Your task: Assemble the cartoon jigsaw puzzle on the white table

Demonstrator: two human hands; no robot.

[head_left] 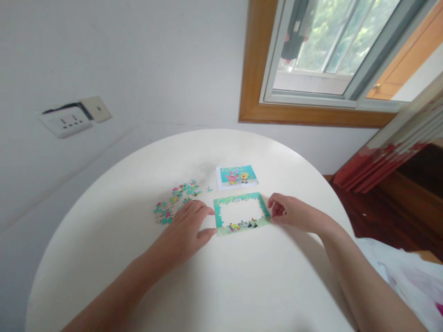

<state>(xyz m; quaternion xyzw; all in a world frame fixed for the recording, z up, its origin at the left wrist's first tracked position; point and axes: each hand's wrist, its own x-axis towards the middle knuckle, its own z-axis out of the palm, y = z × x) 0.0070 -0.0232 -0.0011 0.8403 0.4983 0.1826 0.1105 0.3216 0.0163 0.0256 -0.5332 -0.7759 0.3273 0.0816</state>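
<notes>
On the white round table lies a puzzle border (218,216), a rectangle of joined teal and pale green pieces around a bare middle. My left hand (190,226) rests at its left edge, thumb and fingers apart, holding nothing. My right hand (285,212) is at the border's right edge with its fingers curled and pressed together; whether they grip anything is too small to tell. Loose puzzle pieces (176,196) are spread to the left, some partly behind my left hand. Just beyond the border lies a picture card (237,176) with cartoon figures.
The round table (221,290) stands against a white wall with a socket plate (69,121) at the left. A wood-framed window (311,113) is at the upper right, beside a red and beige curtain (374,161). White plastic (391,267) lies at the lower right.
</notes>
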